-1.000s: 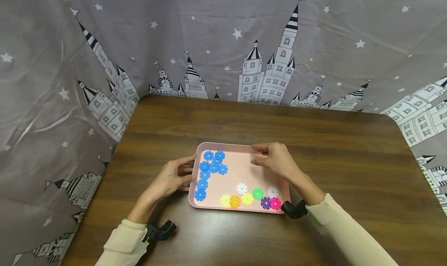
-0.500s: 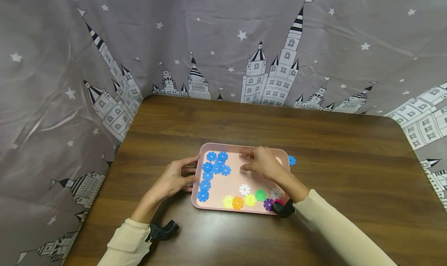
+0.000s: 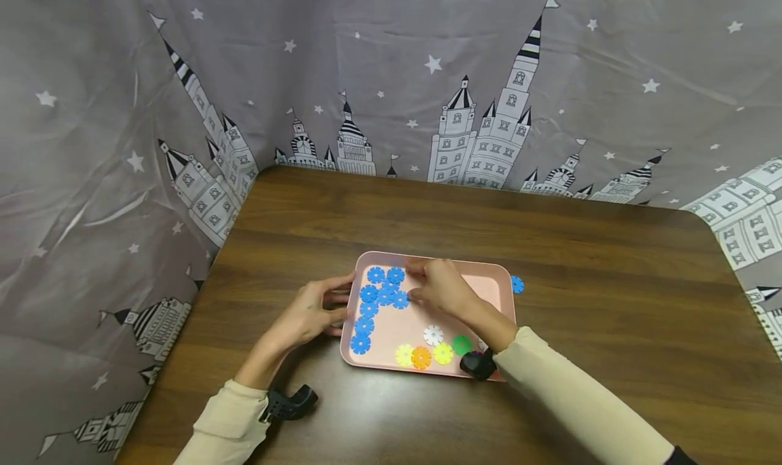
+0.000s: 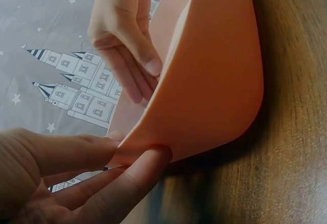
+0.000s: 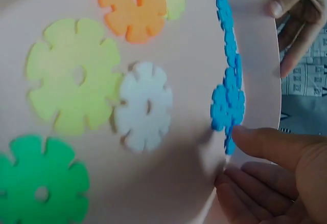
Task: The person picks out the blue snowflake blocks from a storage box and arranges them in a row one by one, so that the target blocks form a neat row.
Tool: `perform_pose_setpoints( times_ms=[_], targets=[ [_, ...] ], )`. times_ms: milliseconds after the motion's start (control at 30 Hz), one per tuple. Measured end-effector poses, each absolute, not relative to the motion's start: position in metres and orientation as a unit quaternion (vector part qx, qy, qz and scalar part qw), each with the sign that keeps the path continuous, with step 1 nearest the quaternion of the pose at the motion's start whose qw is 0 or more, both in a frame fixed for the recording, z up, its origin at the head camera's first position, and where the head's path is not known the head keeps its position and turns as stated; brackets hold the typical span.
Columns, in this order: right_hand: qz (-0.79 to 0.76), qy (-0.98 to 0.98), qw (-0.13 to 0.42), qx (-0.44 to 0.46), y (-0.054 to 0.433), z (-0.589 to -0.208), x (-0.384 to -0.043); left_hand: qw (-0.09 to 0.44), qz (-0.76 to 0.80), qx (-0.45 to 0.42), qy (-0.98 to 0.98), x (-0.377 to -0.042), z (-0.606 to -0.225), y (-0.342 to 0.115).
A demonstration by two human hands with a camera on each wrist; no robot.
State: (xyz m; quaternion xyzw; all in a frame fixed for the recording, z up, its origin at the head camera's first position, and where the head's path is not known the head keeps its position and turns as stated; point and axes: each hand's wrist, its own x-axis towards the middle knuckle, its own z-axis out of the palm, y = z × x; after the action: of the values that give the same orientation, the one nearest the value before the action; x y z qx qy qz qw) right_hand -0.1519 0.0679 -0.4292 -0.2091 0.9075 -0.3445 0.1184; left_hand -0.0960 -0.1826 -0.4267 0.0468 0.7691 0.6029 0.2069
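Note:
A shallow pink tray point(image 3: 391, 346) lies on the table. My left hand point(image 3: 314, 312) grips its left wall, thumb and fingers at the rim point(image 4: 171, 75) in the left wrist view. Blue notched plastic discs point(image 3: 368, 309), several of them, lie clustered along the tray's left side, some overlapping. My right hand point(image 3: 442, 288) is inside the tray just right of that cluster, thumb and fingers apart. In the right wrist view its thumb reaches the blue discs point(image 5: 227, 106); nothing shows between thumb and fingers.
Along the tray's near side lie a white disc point(image 3: 433, 335), yellow disc point(image 3: 442, 353), orange disc point(image 3: 421, 358) and green disc point(image 3: 461, 345); the right wrist strap hides others. One blue disc point(image 3: 517, 284) lies outside the tray's right edge. A patterned curtain point(image 3: 391, 78) hangs behind the table.
My right hand has moved left across the tray to the blue cluster, uncovering the blue disc outside the right edge. My left hand stays at the left rim.

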Motion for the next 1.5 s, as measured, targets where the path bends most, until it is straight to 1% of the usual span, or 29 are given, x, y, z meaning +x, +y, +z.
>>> perform_pose_setpoints(
  times_ms=[167,267,633,867,1000,1133,1367,1500],
  targets=[
    [-0.343,0.911,0.079,-0.216,0.058,-0.434,-0.15,0.208,0.603,0.055,0.768,-0.096,-0.427,-0.183],
    [-0.34,0.913,0.073,-0.213,0.052,-0.436,-0.149,0.212,0.603,0.056,0.767,-0.096,-0.427,-0.183],
    [-0.324,0.913,0.092,-0.23,0.037,-0.438,-0.152,0.218,0.612,0.055,0.758,-0.095,-0.428,-0.18],
    [-0.282,0.932,0.051,-0.222,0.03,-0.44,-0.153,0.222,0.616,0.058,0.754,-0.095,-0.427,-0.18],
    [-0.279,0.936,0.038,-0.211,0.028,-0.441,-0.153,0.223,0.615,0.059,0.754,-0.095,-0.425,-0.178],
    [-0.293,0.933,0.038,-0.206,0.027,-0.441,-0.154,0.221,0.611,0.059,0.758,-0.097,-0.425,-0.178],
    [-0.314,0.925,0.067,-0.201,0.027,-0.438,-0.154,0.22,0.604,0.055,0.764,-0.097,-0.425,-0.18],
    [-0.315,0.926,0.055,-0.2,0.03,-0.43,-0.153,0.215,0.592,0.039,0.776,-0.096,-0.425,-0.182]
  ],
)
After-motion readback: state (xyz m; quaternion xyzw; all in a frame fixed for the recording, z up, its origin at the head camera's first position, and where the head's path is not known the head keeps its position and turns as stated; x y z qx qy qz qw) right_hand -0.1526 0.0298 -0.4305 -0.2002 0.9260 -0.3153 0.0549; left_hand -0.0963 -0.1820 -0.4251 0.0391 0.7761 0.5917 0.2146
